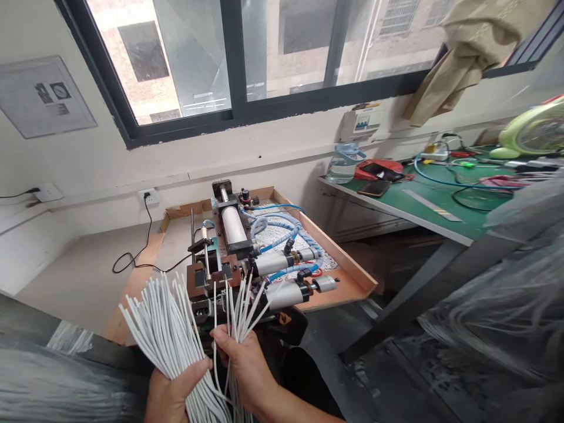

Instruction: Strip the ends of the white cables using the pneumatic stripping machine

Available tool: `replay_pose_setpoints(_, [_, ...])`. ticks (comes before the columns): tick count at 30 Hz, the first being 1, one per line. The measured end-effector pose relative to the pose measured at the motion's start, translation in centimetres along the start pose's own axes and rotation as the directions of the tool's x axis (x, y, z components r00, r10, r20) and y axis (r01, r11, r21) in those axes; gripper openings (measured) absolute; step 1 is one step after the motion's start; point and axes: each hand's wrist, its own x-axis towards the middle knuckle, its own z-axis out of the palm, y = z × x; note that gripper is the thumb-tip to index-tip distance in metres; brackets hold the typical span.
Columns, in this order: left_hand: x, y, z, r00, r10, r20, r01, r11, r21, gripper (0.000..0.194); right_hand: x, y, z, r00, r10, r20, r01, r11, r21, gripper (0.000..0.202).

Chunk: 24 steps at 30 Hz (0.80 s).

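Note:
My left hand (174, 390) is wrapped round a thick bundle of white cables (165, 329), whose cut ends fan out upward. A smaller bunch of white cables (240, 308) is gripped in my right hand (244, 358), with thumb and fingers pressed on the strands. One single cable stands a little apart near the right thumb. Lower down, the two bunches run together between my hands. Just beyond the cable ends stands a pneumatic machine (233, 229) with silver cylinders and a brown metal clamp block, partly hidden by the strands.
The machine sits in a wooden-edged tray (348, 270) with blue air hoses (282, 235). At right, a green-topped table (423, 205) carries a water jug (343, 163), a phone (374, 188), cables and a fan (537, 129). Plastic-wrapped cable bundles (506, 305) flank both sides.

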Motion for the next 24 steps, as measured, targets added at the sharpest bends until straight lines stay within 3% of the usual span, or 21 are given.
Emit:
replay_pose_setpoints(7, [0.1, -0.3, -0.4, 0.998, 0.034, -0.045, -0.031, 0.998, 0.058, 0.046, 0.6, -0.1, 0.6, 0.991, 0.122, -0.055, -0.118, 0.991, 0.059, 0.024])
replay_pose_setpoints(12, [-0.1, -0.2, -0.2, 0.999, 0.047, -0.024, -0.046, 0.998, 0.053, 0.050, 0.4, 0.0, 0.9, 0.975, 0.196, 0.105, -0.206, 0.974, 0.098, 0.030])
replay_pose_setpoints(15, [-0.3, -0.1, -0.2, 0.999, 0.046, 0.013, -0.047, 0.998, 0.042, 0.048, 0.0, -0.1, 0.7, 0.983, 0.123, 0.133, -0.129, 0.991, 0.040, 0.029])
replay_pose_setpoints(19, [-0.4, -0.2, -0.6, 0.997, 0.032, 0.066, -0.038, 0.994, 0.105, 0.024, -0.7, 0.1, -0.3, 0.997, -0.022, 0.076, 0.026, 0.998, -0.058, 0.025])
replay_pose_setpoints(24, [-0.7, -0.6, -1.0, 0.998, -0.059, -0.029, 0.061, 0.995, 0.082, 0.026, -1.1, 0.2, -1.0, 0.999, 0.041, 0.028, -0.037, 0.990, -0.135, 0.020])
